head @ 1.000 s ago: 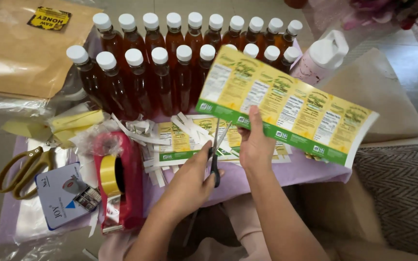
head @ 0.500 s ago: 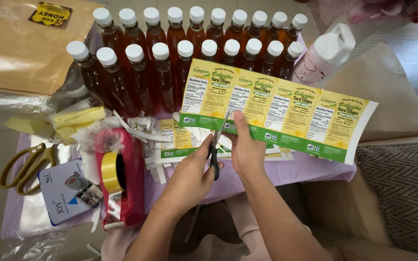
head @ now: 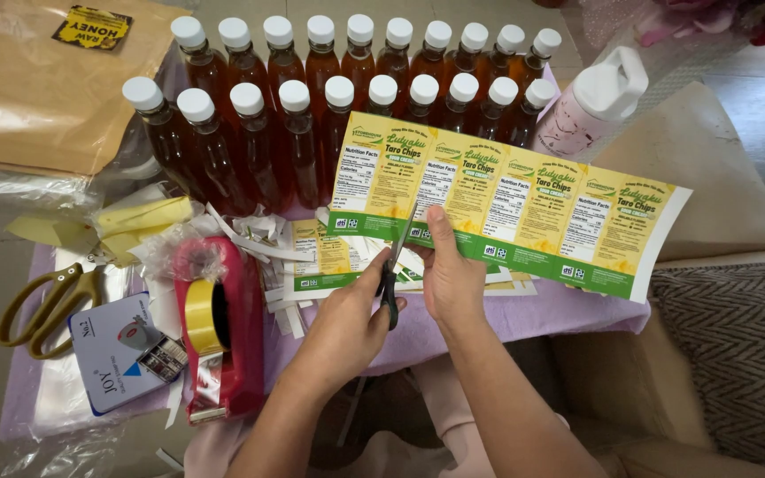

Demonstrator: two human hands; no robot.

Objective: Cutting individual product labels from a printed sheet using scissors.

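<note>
Over the purple table (head: 577, 314), the right hand (head: 453, 279) pinches the label sheet (head: 524, 199) by its lower edge, thumb on top, holding it taut and raised so the blades can pass. Fingers of the left hand (head: 347, 319) are clamped through the scissors (head: 393, 270), blades parted at the sheet's edge. Bottles (head: 312, 133) stand behind; a tape dispenser (head: 219, 332) sits leftward.

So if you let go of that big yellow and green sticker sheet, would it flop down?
Probably. The label sheet looks thin and already bows while the right hand pinches just its bottom edge. It seems light, held by fingertips alone. The scissors in the left hand cut it, so it likely tears easily.
</note>
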